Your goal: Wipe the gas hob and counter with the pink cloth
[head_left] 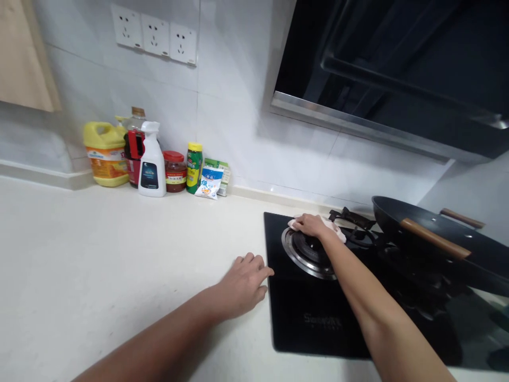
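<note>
My right hand (310,225) presses a whitish cloth (336,231) onto the black glass gas stove (310,331), at the back edge of the left burner (308,254). The cloth spreads out to the right from under my fingers, and part of it is hidden by the hand. On the white countertop (99,265), just left of the stove's edge, rests my left hand (247,281). Its fingers are loosely bent and apart, with nothing in them, and a fingertip reaches the stove's edge.
A wok (421,220) with wooden handles sits on the right burner. Behind the left burner lies a black pan support (352,217). Along the wall stand a yellow jug (105,154), a spray bottle (151,164), a red-lidded jar (175,172) and a salt packet (209,182). A range hood (382,79) hangs above.
</note>
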{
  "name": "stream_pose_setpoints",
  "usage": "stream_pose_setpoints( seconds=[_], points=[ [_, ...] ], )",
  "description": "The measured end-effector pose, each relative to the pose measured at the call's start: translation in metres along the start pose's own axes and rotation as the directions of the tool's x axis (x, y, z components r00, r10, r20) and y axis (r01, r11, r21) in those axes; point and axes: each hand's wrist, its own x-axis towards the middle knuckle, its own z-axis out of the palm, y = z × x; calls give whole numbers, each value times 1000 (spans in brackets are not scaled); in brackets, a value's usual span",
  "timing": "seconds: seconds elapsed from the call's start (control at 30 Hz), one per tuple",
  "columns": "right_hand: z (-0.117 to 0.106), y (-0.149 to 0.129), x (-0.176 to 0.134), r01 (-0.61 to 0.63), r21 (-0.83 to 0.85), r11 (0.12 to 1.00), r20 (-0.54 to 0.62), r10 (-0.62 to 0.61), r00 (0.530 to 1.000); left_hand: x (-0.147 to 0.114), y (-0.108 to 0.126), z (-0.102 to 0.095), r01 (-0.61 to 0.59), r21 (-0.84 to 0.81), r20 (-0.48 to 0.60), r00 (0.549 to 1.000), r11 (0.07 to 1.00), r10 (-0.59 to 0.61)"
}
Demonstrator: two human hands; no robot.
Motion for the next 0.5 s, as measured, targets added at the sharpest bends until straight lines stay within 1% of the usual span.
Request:
stream_pose_setpoints(
  seconds=[0.13,0.27,0.4,0.5],
  points=[
    [-2,-14,-2,107,30,994,-20,-106,994,1,-1,0,4,2,3,1000,1000,-4],
    [-2,-24,-10,219,80,972,-29,-217,976,1,-1,-1,11,-18,13,1000,1000,-11],
    [1,-31,-20,334,145,931,4,-338,941,-1,-2,-3,15,-51,12,1000,999,-14],
    [3,-31,-19,366,182,913,36,-378,925,-1,-2,-5,22,-64,29,999,998,-21]
  ],
)
